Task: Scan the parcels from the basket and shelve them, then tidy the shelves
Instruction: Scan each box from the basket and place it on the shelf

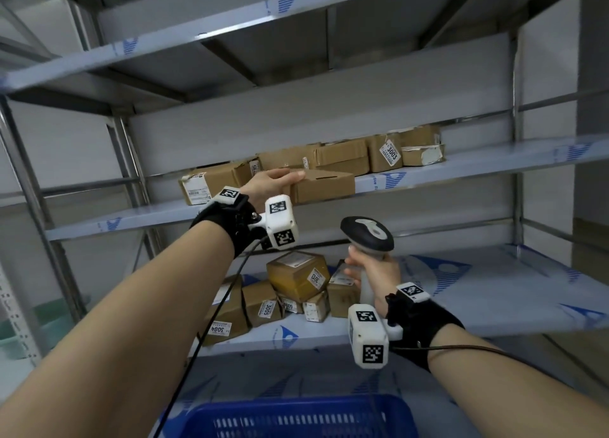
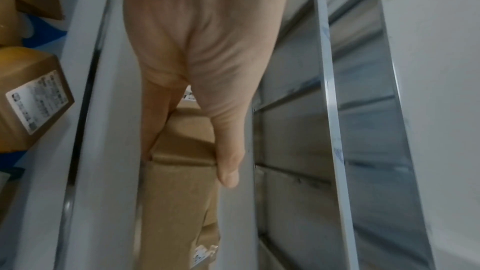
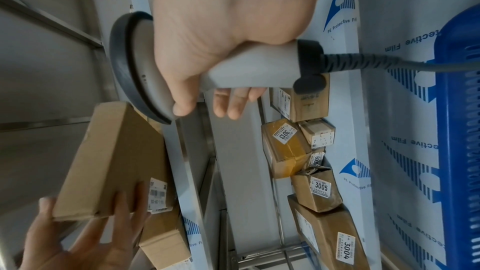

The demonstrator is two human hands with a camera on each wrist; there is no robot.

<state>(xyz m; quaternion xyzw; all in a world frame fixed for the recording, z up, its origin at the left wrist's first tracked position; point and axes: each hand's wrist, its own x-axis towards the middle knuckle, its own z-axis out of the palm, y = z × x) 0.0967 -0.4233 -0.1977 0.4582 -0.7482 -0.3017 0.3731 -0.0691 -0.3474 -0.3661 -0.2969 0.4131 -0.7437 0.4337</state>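
Grey steel shelving (image 1: 461, 160) fills the view; on its middle shelf a row of brown parcels (image 1: 342, 156) sits toward the back, and a heap of labelled parcels (image 1: 296, 279) crowds the shelf below. The left hand (image 1: 270, 184) holds a flat cardboard parcel (image 1: 324, 185) at the middle shelf's front edge, thumb on top and fingers beneath. The parcel looks only partly on the shelf, so it could tip off if let go early; the row behind leaves little room to push it deeper. The right hand (image 1: 372, 273) is wrapped around a scanner (image 1: 367, 233); its cable could snag. A blue basket (image 1: 296, 414) sits below.
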